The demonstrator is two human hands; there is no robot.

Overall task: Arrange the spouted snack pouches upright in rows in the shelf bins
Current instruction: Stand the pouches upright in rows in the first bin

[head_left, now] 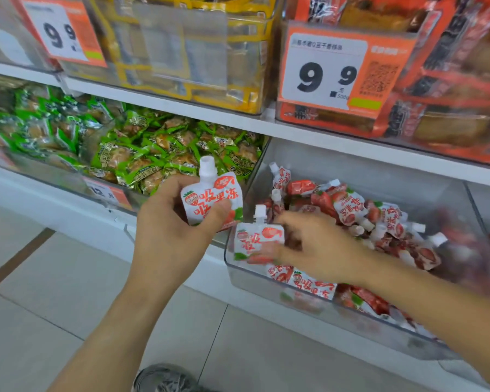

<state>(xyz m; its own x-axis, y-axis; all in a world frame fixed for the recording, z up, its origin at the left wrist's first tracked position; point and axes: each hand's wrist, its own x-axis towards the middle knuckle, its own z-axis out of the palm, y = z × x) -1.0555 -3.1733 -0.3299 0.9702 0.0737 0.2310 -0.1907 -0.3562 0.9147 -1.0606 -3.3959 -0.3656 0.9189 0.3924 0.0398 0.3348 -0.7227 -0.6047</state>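
My left hand (178, 222) grips a white and red spouted pouch (212, 199) upright, spout on top, just left of the clear bin (238, 274). My right hand (311, 247) reaches into the bin's front left corner and holds a second pouch (255, 241) upright against the front wall, fingers curled round its right side. Behind and to the right, several more pouches (359, 210) lie jumbled in a loose heap, spouts pointing different ways.
A bin of green snack packs (153, 154) sits to the left on the same shelf. The white shelf board (323, 137) above carries bins of yellow packs (198, 52) and orange packs (450, 80) with 9.9 price tags (326, 72). Tiled floor lies below.
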